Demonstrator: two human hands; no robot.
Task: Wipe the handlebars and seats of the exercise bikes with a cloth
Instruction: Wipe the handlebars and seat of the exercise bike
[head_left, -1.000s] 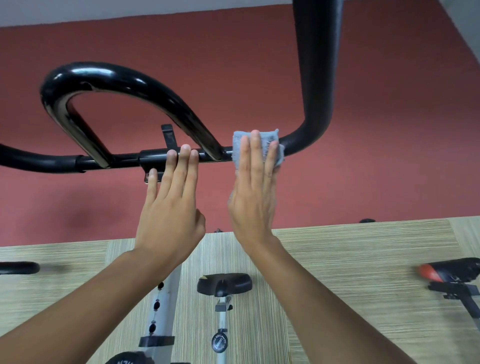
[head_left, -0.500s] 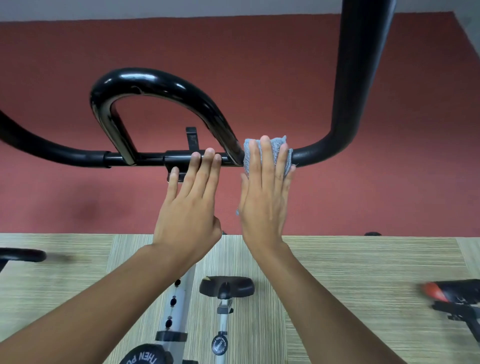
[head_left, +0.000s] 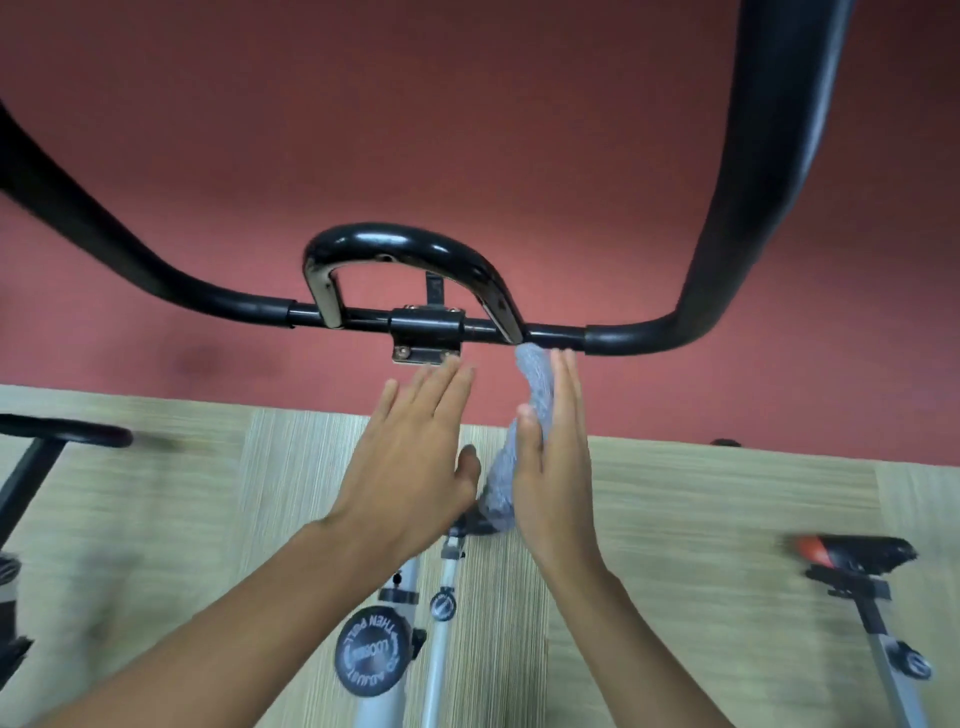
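Note:
The black handlebar (head_left: 623, 338) of the exercise bike spans the view, with a glossy centre loop (head_left: 400, 244) and a clamp (head_left: 426, 332). My left hand (head_left: 410, 457) hovers just below the clamp, fingers straight, touching nothing. My right hand (head_left: 558, 467) pinches a grey cloth (head_left: 537, 384) between thumb and straight fingers. The cloth's top edge reaches the bar's underside beside the loop, and its rest hangs down along my palm. The bike's black seat (head_left: 470, 525) is mostly hidden behind my hands.
A round black tension knob (head_left: 369, 657) and a silver seat post (head_left: 441, 623) stand below my arms. Another bike's red-and-black seat (head_left: 852, 553) is at the right. A black part of a third bike (head_left: 67, 434) is at the left. Wood-look floor meets red flooring beyond.
Both hands have drawn back and down from the handlebar. The left hand has let go of the clamp area. The cloth has left the bar's top and now hangs from my right hand.

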